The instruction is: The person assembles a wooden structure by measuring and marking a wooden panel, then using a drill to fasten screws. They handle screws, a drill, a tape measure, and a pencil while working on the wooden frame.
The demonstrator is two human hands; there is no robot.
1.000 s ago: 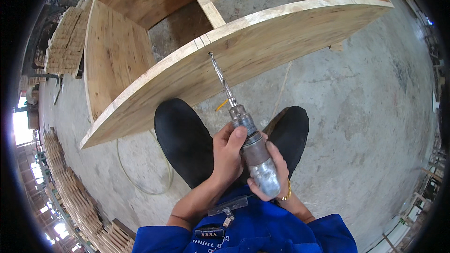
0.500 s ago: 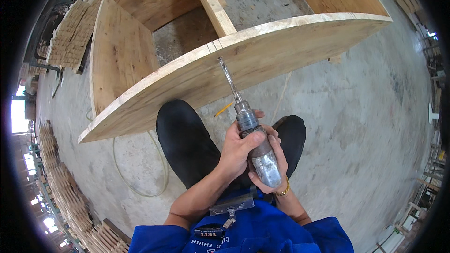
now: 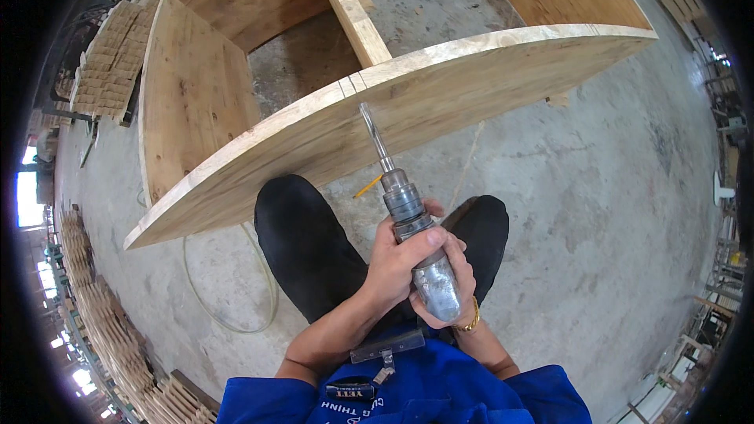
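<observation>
A metal pneumatic-looking drill (image 3: 437, 286) is held in front of my body, pointing away from me. My left hand (image 3: 397, 257) wraps around its middle from the left, thumb across the top. Around the rear of the body closes my right hand (image 3: 454, 286), a gold band on its wrist. The long drill bit (image 3: 377, 141) reaches the outer face of a curved-edge wooden panel (image 3: 306, 159), just below pencil lines on its edge. Whether the tip touches the wood, I cannot tell. The panel belongs to a wooden frame with a middle divider (image 3: 349, 12).
My black-trousered knees (image 3: 294, 228) flank the drill, the left one close against the panel. A yellow pencil (image 3: 367, 186) lies on the concrete floor (image 3: 581, 267). A thin pale hose (image 3: 271, 306) loops at the left. Stacked wood pieces (image 3: 110, 71) stand beyond the frame.
The drill and both hands have shifted slightly left in the picture, and the frame's left end sits a little lower. Both hands keep their hold; the tip stays near the pencil lines.
</observation>
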